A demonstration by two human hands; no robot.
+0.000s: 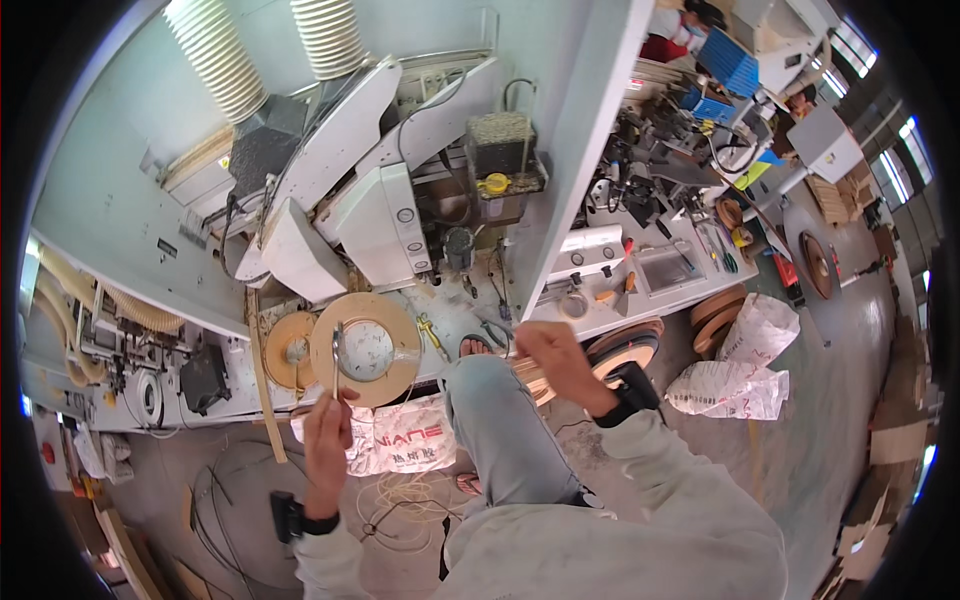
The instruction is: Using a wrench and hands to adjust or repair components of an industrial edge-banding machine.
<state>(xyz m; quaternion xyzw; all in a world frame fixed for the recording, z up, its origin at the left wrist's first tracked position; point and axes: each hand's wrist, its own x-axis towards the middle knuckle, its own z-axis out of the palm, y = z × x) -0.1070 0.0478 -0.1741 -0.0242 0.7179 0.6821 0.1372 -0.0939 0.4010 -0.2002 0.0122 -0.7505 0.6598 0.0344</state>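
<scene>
My left hand [328,435] is closed around the lower end of a slim, shiny metal wrench [337,350], which points upward. Behind the wrench lies a wide tan ring-shaped roll of edge banding [400,375], resting on the white machine ledge. A second, smaller tan roll [280,352] lies to its left, partly covered by the first. My right hand [562,365] is raised beside my knee with its fingers curled together. Whatever is in those fingers, if anything, cannot be made out. Both wrists wear dark bands with a small black box.
Tilted white machine housings [375,230] and ribbed hoses [215,60] fill the cabinet ahead. A yellow-handled tool [433,338] lies on the ledge. White printed sacks [735,390] and stacked rolls [715,320] stand at right. Loose cable [215,510] coils on the floor.
</scene>
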